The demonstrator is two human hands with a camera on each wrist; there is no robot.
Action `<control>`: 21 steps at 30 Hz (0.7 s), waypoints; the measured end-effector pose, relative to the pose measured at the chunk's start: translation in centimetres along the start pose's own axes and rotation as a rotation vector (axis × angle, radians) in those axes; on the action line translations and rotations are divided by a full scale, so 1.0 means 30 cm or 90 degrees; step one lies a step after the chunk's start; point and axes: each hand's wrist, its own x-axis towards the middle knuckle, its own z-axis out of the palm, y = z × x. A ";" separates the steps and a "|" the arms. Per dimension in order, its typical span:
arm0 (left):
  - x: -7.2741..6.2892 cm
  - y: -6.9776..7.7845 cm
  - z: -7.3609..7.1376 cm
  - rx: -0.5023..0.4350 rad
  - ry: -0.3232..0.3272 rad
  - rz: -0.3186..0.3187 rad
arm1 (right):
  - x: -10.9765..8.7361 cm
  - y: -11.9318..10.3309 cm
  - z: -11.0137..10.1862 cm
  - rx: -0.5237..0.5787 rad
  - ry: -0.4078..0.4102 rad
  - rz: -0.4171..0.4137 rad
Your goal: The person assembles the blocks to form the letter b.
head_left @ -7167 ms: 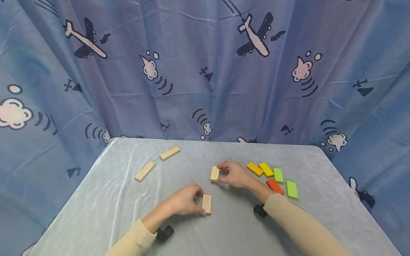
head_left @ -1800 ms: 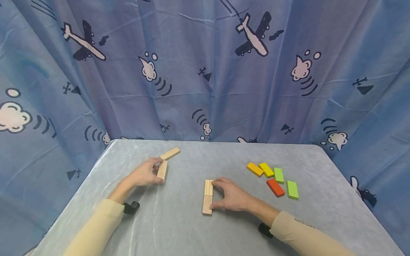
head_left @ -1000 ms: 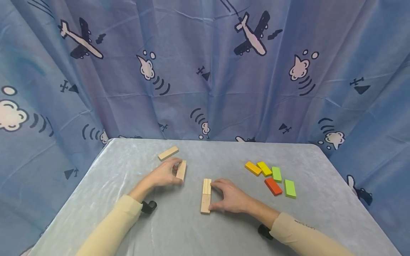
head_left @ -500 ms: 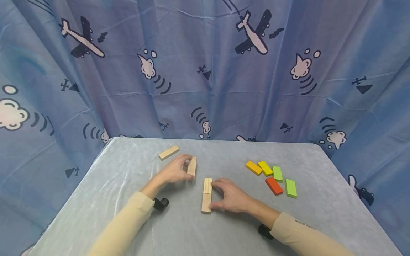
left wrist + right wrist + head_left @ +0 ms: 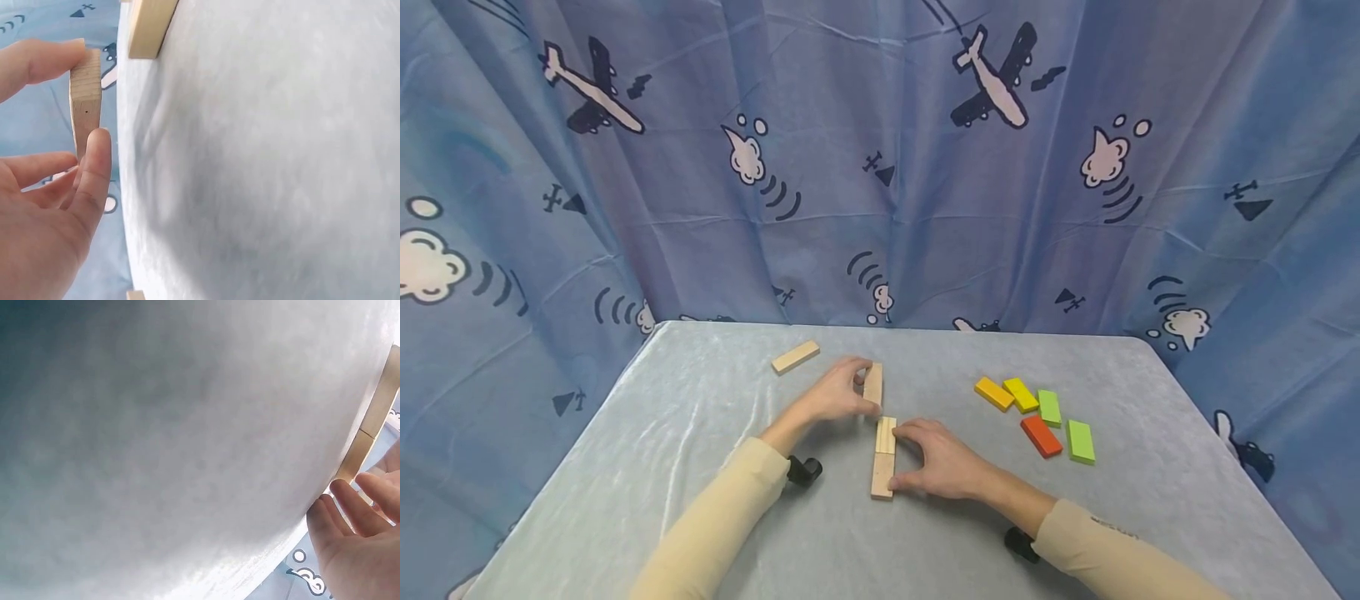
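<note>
In the head view my left hand [image 5: 842, 392] holds a plain wooden block [image 5: 873, 383] by its ends, between thumb and fingers; the left wrist view shows the block's end grain. This block is just beyond the far end of a short row. That row has a near wooden block [image 5: 883, 477] and, end to end with it, a wooden piece with lengthwise lines [image 5: 886, 435]. My right hand [image 5: 951, 460] rests along the row's right side, index fingertip at the lined piece and thumb at the near block. In the right wrist view its fingers reach the row's side.
One loose wooden block [image 5: 796, 357] lies at the back left of the cloth-covered table [image 5: 700, 467]. On the right lie an orange block [image 5: 994, 394], a yellow block [image 5: 1021, 395], a red block [image 5: 1042, 437] and green blocks [image 5: 1081, 442]. A patterned curtain [image 5: 820, 167] hangs behind.
The left hand has picked up a wooden block from the left and carried it rightward to the row's far end. Earlier, the right hand brought the lined piece against the near block.
</note>
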 end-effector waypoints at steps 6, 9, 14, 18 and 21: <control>0.028 -0.005 0.031 -0.010 -0.002 -0.003 | -0.001 0.000 -0.001 -0.007 -0.009 0.006; 0.041 -0.011 0.046 0.006 -0.015 0.004 | -0.001 -0.004 -0.002 -0.007 -0.013 0.006; 0.047 -0.012 0.055 0.014 -0.042 -0.007 | 0.001 -0.011 -0.002 -0.002 -0.023 -0.006; 0.055 0.002 0.055 0.020 -0.046 -0.005 | 0.002 -0.010 -0.001 -0.004 -0.019 -0.006; 0.064 0.011 0.060 0.027 -0.053 0.006 | 0.002 -0.006 0.000 -0.007 -0.012 -0.007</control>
